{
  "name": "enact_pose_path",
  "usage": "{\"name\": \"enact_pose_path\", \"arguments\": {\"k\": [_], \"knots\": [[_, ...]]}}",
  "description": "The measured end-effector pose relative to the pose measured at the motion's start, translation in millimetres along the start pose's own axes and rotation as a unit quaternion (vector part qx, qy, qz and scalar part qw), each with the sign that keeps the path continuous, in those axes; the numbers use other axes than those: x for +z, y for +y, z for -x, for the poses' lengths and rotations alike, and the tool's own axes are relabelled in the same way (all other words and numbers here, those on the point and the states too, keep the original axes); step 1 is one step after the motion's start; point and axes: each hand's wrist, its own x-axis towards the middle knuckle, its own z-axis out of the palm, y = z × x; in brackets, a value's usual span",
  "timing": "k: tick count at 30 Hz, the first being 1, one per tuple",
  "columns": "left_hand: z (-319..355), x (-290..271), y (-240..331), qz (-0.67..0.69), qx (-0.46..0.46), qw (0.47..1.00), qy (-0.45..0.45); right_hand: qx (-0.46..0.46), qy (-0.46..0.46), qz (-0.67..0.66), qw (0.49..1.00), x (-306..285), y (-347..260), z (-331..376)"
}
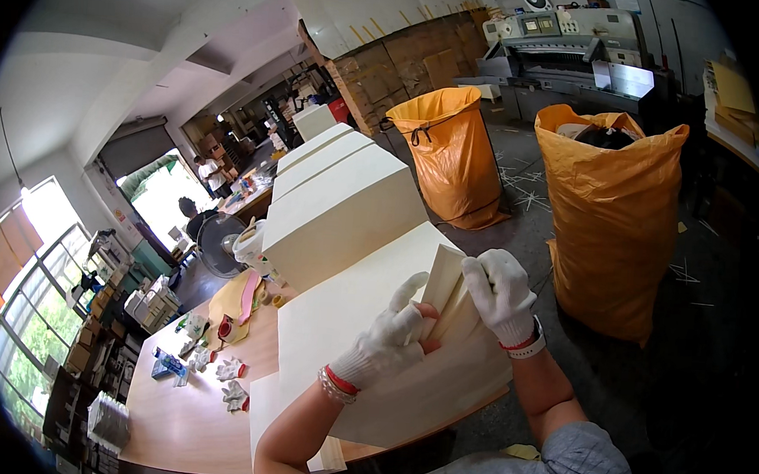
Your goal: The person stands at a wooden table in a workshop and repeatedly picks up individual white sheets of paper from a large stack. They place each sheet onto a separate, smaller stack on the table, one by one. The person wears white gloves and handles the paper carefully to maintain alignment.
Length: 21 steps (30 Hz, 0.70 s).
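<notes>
My left hand (384,340) wears a white knit glove with some fingertips bare. Its fingers are closed round the near side of a folded piece of cream paper (443,274), which stands tilted up from the large cream sheets (331,317) on the table. My right hand (499,295), gloved too, is curled with its fingertips at the far right edge of the folded paper, apparently pinching it. The glove hides the exact contact. Just beyond the sheets rise tall blocks of stacked cream paper (347,205).
Gloves (231,369), a tape roll (226,328) and a blue bottle (170,363) lie on the wooden table (185,434) at left. Orange sacks (610,225) stand on the right, with a large machine (569,49) behind. A fan (221,243) and other people are farther back.
</notes>
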Motion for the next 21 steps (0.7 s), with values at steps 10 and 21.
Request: {"name": "enact_pose_path", "arguments": {"k": [10, 21], "knots": [[-4, -5, 3, 0.044, 0.0, 0.998, -0.052, -0.026, -0.003, 0.004, 1.0, 0, 3, 3], [-2, -8, -1, -0.05, 0.009, 0.996, -0.073, 0.069, -0.029, -0.092, 0.993, -4, -2, -2]]}}
